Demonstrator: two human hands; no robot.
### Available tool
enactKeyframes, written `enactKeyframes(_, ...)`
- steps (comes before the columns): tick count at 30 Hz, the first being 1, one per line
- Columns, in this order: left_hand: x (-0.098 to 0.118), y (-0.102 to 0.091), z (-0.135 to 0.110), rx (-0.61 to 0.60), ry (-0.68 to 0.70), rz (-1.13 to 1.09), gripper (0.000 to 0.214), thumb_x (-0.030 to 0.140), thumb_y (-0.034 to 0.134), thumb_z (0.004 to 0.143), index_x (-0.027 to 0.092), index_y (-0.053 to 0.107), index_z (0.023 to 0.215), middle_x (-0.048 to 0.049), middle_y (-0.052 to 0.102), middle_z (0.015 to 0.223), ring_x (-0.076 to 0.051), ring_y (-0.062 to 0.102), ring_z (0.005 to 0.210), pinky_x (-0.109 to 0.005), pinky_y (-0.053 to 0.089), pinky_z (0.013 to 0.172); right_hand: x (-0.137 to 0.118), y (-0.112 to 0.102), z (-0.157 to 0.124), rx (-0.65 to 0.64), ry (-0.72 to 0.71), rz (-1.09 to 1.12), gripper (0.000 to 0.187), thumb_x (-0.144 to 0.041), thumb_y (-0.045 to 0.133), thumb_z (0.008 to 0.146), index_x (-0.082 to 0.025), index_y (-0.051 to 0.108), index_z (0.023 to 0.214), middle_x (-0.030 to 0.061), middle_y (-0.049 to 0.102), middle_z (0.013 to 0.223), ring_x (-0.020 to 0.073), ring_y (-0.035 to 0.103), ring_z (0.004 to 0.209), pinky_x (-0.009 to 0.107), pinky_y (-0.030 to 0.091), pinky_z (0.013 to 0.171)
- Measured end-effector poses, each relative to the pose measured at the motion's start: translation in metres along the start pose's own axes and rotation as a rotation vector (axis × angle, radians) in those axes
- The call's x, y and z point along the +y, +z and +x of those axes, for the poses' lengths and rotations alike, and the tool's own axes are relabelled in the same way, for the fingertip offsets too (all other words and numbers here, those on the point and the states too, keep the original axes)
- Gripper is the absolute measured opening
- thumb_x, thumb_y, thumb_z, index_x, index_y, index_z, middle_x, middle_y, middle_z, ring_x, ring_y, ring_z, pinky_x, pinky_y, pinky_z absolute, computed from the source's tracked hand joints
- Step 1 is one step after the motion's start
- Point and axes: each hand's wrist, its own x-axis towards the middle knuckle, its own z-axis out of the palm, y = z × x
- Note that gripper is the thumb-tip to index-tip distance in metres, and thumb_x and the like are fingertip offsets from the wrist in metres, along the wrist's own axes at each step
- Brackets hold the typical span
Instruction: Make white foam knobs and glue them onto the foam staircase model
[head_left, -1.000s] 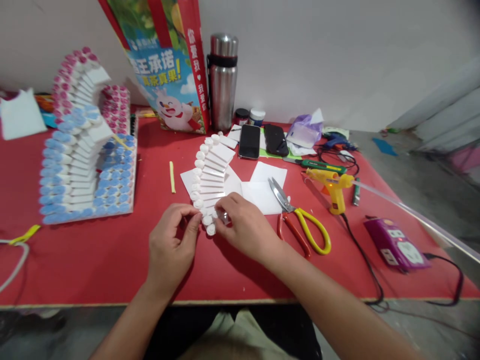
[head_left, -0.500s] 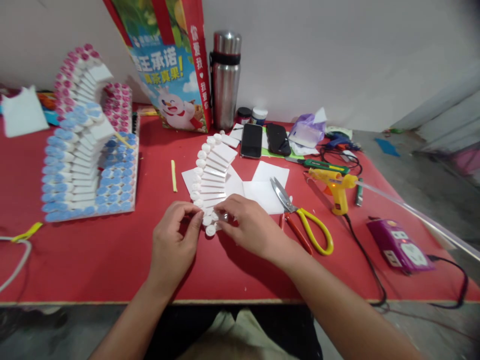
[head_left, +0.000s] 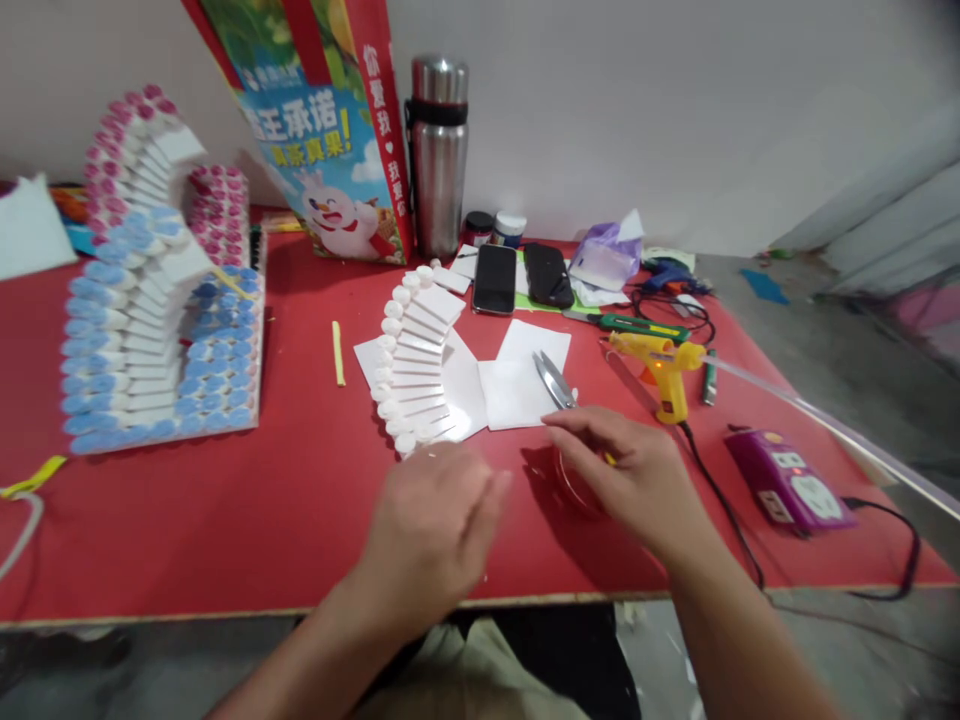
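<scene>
Beyond my left hand [head_left: 427, 530] lies a fan-shaped row of white strips [head_left: 420, 375], tipped with small white rosettes [head_left: 386, 380]. That hand is smeared by motion, its fingers bent; whether it holds anything is hidden. My right hand [head_left: 630, 475] hovers over the scissors [head_left: 553, 380], fingers apart, nothing visible between them. The scissors' metal blades stick out past the fingers onto white paper [head_left: 517, 395]; the yellow handles are mostly covered. Part of a red-handled tool [head_left: 574, 485] shows beneath this hand.
A yellow glue gun [head_left: 667, 375] with a long clear stick stands at right, near a purple power box [head_left: 787, 480]. A blue-and-pink rosette model [head_left: 161, 300] occupies the left. Behind are a steel flask [head_left: 440, 160], a printed bag [head_left: 322, 150] and two phones [head_left: 495, 278].
Both hands have left the near end of the white fan. My right hand moved right over the scissors; my left came nearer and slightly right. The view shifted a little.
</scene>
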Motion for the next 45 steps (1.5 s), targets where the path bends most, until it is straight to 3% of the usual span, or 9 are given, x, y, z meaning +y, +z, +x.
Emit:
enactKeyframes(4,0.022,0.03,0.02,-0.02,0.048,-0.024,0.035,0.02,0.051,0.1,0.021,0.045,0.065,0.0005,0.05,0.058,-0.014,0.043,0.053,-0.033,0.025,0.054,0.027,-0.024,-0.025,0.117,0.144,0.021,0.019,-0.037,0.067,0.091,-0.022,0.079,0.093,0.0031,0.079,0.086,0.0196,0.072,0.073,0.032,0.057,0.068)
enactKeyframes(9,0.026,0.04,0.041,-0.189,-0.172,-0.36,0.021,0.013,0.057,0.097,0.02,0.056,0.077,-0.0018,0.064,0.076,-0.016,0.058,0.071,-0.029,0.044,0.065,0.044,-0.046,-0.05,0.262,0.226,-0.017,0.018,-0.04,0.07,0.088,-0.025,0.08,0.092,0.0019,0.08,0.083,0.0202,0.073,0.071,0.031,0.058,0.066)
enactKeyframes(15,0.03,0.046,0.042,-0.183,0.132,-0.42,0.014,0.015,0.06,0.098,0.02,0.071,0.091,-0.0087,0.072,0.129,-0.023,0.062,0.123,-0.041,0.046,0.107,0.029,-0.053,-0.074,0.406,0.265,-0.13,0.02,-0.04,0.067,0.092,-0.026,0.078,0.102,0.0031,0.079,0.086,0.0202,0.074,0.077,0.033,0.058,0.076)
enactKeyframes(18,0.022,0.031,0.043,-0.026,0.03,-0.229,0.013,0.016,0.066,0.094,0.021,0.069,0.082,-0.0089,0.071,0.127,-0.024,0.061,0.123,-0.043,0.047,0.106,0.011,-0.048,-0.089,0.384,0.165,-0.114,0.014,-0.033,0.065,0.095,-0.028,0.077,0.1,0.0031,0.079,0.092,0.0195,0.075,0.081,0.032,0.06,0.079)
enactKeyframes(23,-0.008,-0.009,0.043,0.193,0.006,-0.001,0.018,0.02,0.069,0.093,0.021,0.062,0.076,-0.0052,0.074,0.108,-0.022,0.068,0.105,-0.041,0.05,0.099,-0.021,-0.001,-0.103,0.04,-0.14,0.025,0.021,-0.022,0.063,0.096,-0.024,0.073,0.114,0.0056,0.08,0.107,0.0176,0.077,0.098,0.025,0.063,0.085)
enactKeyframes(27,-0.03,-0.029,0.033,0.208,-0.023,0.148,0.022,0.015,0.057,0.098,0.024,0.072,0.111,-0.0074,0.073,0.118,-0.024,0.066,0.115,-0.042,0.048,0.106,-0.025,0.047,-0.105,-0.177,-0.579,-0.079,0.051,-0.047,0.065,0.096,-0.013,0.065,0.135,0.0127,0.07,0.137,0.0282,0.062,0.133,0.047,0.049,0.116)
enactKeyframes(30,-0.042,-0.036,0.022,0.212,-0.069,0.226,0.034,0.015,0.054,0.098,0.023,0.067,0.128,-0.0103,0.071,0.122,-0.026,0.064,0.117,-0.043,0.048,0.104,-0.007,0.041,-0.114,-0.201,-0.666,-0.172,0.041,-0.039,0.066,0.097,-0.017,0.067,0.131,0.0088,0.073,0.132,0.0255,0.064,0.131,0.042,0.053,0.114)
enactKeyframes(36,-0.05,-0.034,0.006,-0.088,0.054,0.455,0.018,0.026,0.063,0.094,0.016,0.072,0.107,-0.013,0.071,0.106,-0.031,0.061,0.099,-0.047,0.05,0.089,0.039,-0.042,-0.115,0.168,-0.292,-0.315,0.018,-0.021,0.061,0.093,-0.03,0.074,0.103,0.0019,0.081,0.088,0.0199,0.077,0.073,0.031,0.062,0.07)
enactKeyframes(45,-0.05,-0.027,0.014,-0.324,0.054,0.552,0.02,0.019,0.05,0.098,0.016,0.07,0.092,-0.013,0.067,0.094,-0.031,0.056,0.094,-0.048,0.048,0.086,0.087,-0.053,-0.027,0.407,0.238,-0.366,0.045,-0.048,0.063,0.091,-0.016,0.063,0.121,0.0211,0.069,0.118,0.035,0.066,0.111,0.049,0.054,0.088)
